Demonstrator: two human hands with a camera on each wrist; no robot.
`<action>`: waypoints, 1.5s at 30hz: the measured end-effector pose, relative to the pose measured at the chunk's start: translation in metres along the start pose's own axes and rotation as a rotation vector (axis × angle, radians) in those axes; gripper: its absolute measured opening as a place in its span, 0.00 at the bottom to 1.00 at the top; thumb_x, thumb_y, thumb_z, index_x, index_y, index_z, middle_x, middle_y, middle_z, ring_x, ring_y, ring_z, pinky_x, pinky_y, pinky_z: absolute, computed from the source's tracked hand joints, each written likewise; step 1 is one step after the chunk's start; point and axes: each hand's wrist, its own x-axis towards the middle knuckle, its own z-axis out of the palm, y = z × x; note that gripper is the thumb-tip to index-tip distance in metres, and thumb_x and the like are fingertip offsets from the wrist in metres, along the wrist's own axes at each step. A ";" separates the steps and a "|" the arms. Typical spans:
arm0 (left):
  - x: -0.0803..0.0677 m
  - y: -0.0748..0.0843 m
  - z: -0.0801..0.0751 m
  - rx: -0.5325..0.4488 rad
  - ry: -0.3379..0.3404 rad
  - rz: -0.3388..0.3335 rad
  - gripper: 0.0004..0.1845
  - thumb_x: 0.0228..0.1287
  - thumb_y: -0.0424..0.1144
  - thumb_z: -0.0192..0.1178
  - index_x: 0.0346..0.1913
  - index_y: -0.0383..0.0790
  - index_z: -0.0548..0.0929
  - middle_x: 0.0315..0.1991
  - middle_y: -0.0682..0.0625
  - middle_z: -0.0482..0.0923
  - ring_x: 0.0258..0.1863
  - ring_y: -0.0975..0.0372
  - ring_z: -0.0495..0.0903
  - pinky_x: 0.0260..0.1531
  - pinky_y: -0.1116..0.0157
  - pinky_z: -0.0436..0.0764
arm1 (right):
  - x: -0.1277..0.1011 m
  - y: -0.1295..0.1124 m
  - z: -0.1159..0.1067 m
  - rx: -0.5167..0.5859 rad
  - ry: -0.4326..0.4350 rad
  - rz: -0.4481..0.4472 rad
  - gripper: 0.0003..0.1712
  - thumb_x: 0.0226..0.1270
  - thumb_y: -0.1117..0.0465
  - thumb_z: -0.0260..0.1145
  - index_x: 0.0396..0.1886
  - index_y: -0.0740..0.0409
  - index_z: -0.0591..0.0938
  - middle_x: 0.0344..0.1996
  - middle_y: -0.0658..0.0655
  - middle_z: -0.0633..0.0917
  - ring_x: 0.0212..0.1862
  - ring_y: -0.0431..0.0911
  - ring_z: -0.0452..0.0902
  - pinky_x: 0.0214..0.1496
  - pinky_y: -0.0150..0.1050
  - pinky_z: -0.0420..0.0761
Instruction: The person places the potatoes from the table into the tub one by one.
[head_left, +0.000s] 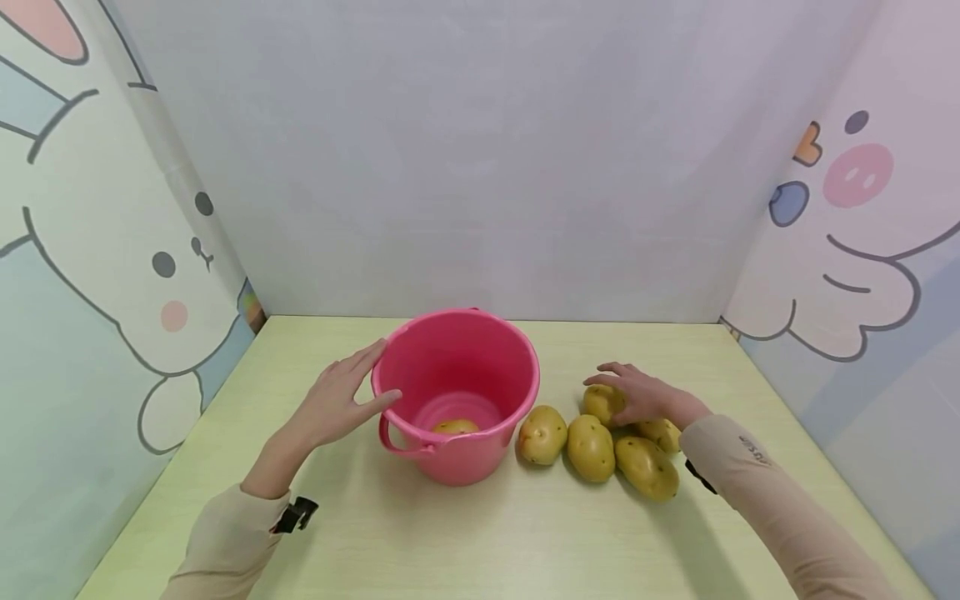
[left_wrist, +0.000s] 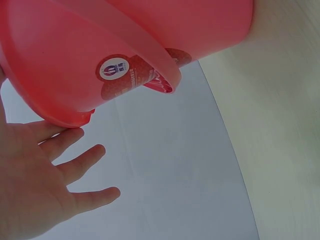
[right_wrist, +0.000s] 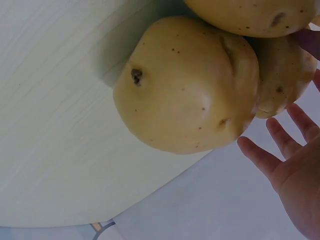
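Observation:
A pink bucket [head_left: 457, 460] stands upright on the table with one potato [head_left: 456, 427] at its bottom. At the bucket's left rim is my left hand [head_left: 341, 396], fingers straight and spread, some touching the rim. The left wrist view shows the bucket's handle [left_wrist: 150, 55] against its labelled side. Several yellow potatoes lie right of the bucket, among them a near one [head_left: 647, 468] and one beside the bucket [head_left: 543, 435]. Over the farthest potato [head_left: 600, 402] reaches my right hand [head_left: 645, 396], its fingers spread around it; whether they touch it is unclear.
The pale wooden table [head_left: 480, 542] meets a plain grey back wall [head_left: 480, 183]. Side walls carry a cartoon rabbit [head_left: 112, 233] at left and a cartoon pig [head_left: 858, 175] at right. Another potato [head_left: 660, 433] is partly hidden behind my right wrist.

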 end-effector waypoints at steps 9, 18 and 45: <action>-0.001 0.002 -0.002 -0.001 0.003 0.001 0.43 0.51 0.56 0.59 0.67 0.40 0.55 0.63 0.44 0.58 0.59 0.50 0.58 0.51 0.42 0.58 | -0.002 0.001 0.004 0.019 0.002 0.001 0.36 0.45 0.59 0.69 0.58 0.56 0.68 0.57 0.70 0.61 0.56 0.64 0.56 0.50 0.64 0.61; -0.001 0.001 -0.002 0.004 0.003 -0.001 0.43 0.51 0.55 0.59 0.66 0.40 0.55 0.63 0.44 0.58 0.59 0.50 0.58 0.52 0.42 0.58 | 0.001 0.005 0.011 0.041 0.054 0.010 0.36 0.45 0.57 0.70 0.57 0.55 0.68 0.56 0.68 0.63 0.53 0.62 0.61 0.51 0.60 0.62; 0.000 0.002 -0.002 0.003 -0.005 -0.008 0.44 0.51 0.57 0.59 0.67 0.40 0.55 0.63 0.43 0.58 0.59 0.50 0.58 0.52 0.42 0.57 | 0.005 0.008 0.021 0.105 0.165 0.141 0.39 0.44 0.49 0.70 0.57 0.57 0.68 0.48 0.65 0.66 0.42 0.56 0.68 0.45 0.55 0.68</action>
